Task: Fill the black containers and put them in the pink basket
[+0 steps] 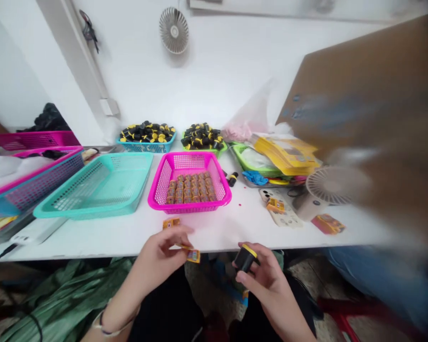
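Observation:
Above the table's front edge, my left hand (164, 254) pinches a small orange printed label (193, 256) between thumb and fingers. A second orange printed piece (171, 223) lies on the table just beyond that hand. To the right, my right hand (262, 273) is wrapped round a small black canister (245, 259) with a yellow band at its upper end, held tilted. Straight ahead, the pink basket (189, 207) holds rows of upright canisters (191, 188) in brownish-orange printed wrapping. The two hands are apart.
A turquoise basket (89, 212) stands left of the pink one. Behind are a blue basket (146, 146) and a green basket (219, 151) heaped with black-and-yellow canisters. A phone (287, 216), small fan (316, 194) and orange card stack (328, 224) lie right, near a large cardboard sheet (360, 95).

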Action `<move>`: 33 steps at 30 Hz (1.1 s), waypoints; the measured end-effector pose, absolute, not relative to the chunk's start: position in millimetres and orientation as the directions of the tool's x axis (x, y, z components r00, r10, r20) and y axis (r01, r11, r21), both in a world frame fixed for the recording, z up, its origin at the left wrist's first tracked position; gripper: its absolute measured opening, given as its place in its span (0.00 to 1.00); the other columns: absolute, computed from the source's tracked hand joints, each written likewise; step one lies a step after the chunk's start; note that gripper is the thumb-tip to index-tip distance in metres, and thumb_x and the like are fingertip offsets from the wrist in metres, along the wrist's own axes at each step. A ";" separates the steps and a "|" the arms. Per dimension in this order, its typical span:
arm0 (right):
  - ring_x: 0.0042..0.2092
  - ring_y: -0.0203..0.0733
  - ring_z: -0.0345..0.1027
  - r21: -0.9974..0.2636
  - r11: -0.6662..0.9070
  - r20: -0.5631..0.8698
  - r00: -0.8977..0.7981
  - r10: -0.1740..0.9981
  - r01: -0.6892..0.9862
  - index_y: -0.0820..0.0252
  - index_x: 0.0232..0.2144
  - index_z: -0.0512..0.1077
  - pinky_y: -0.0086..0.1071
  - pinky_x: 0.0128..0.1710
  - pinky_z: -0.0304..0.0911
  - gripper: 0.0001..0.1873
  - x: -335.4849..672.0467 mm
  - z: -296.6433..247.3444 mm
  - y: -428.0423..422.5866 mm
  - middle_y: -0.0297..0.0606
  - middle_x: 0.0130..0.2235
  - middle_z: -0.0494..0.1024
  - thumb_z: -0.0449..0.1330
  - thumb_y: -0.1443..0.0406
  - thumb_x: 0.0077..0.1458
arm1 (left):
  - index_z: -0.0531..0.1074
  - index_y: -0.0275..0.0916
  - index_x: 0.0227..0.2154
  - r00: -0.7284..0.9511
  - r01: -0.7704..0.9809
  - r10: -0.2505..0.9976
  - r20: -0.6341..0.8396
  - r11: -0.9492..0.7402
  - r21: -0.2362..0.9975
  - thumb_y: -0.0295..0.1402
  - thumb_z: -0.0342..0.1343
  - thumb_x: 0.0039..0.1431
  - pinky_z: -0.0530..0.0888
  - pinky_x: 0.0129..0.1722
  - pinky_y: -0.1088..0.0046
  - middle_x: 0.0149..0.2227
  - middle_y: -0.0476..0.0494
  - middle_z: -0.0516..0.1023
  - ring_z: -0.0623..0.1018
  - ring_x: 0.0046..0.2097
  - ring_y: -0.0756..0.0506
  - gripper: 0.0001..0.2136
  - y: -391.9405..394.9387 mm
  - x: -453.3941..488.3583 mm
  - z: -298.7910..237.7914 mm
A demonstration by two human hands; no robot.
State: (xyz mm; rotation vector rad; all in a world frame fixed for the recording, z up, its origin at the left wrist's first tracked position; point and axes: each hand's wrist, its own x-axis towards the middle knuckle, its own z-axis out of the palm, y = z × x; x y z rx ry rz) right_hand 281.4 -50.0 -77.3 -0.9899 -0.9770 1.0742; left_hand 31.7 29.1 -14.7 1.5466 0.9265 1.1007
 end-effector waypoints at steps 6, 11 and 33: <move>0.48 0.40 0.79 -0.912 0.213 0.184 0.115 0.976 -0.351 0.40 0.48 0.75 0.37 0.53 0.74 0.19 261.9 -44.9 -48.5 0.33 0.54 0.77 0.72 0.64 0.56 | 0.79 0.35 0.19 0.341 -0.118 0.929 0.145 -0.111 0.987 0.26 0.73 0.42 0.77 0.32 0.78 0.30 0.44 0.81 0.81 0.30 0.50 0.07 10.3 60.9 -24.6; 0.47 0.42 0.82 -0.878 0.205 0.135 0.187 0.973 -0.432 0.43 0.43 0.77 0.37 0.48 0.77 0.08 261.3 -31.8 -57.0 0.33 0.50 0.82 0.68 0.61 0.61 | 0.81 0.37 0.36 0.304 -0.041 0.948 0.091 -0.083 0.996 0.33 0.72 0.52 0.76 0.30 0.79 0.24 0.48 0.83 0.80 0.26 0.50 0.10 -3.3 68.0 -40.2; 0.53 0.38 0.79 -0.870 0.279 0.208 0.211 0.955 -0.406 0.49 0.39 0.78 0.30 0.52 0.74 0.04 240.8 -22.9 -73.2 0.36 0.49 0.85 0.67 0.66 0.62 | 0.51 0.58 0.69 0.427 -0.231 0.698 0.575 -0.530 0.816 0.25 0.57 0.69 0.77 0.56 0.73 0.50 0.49 0.86 0.85 0.50 0.48 0.33 -24.4 64.5 -47.7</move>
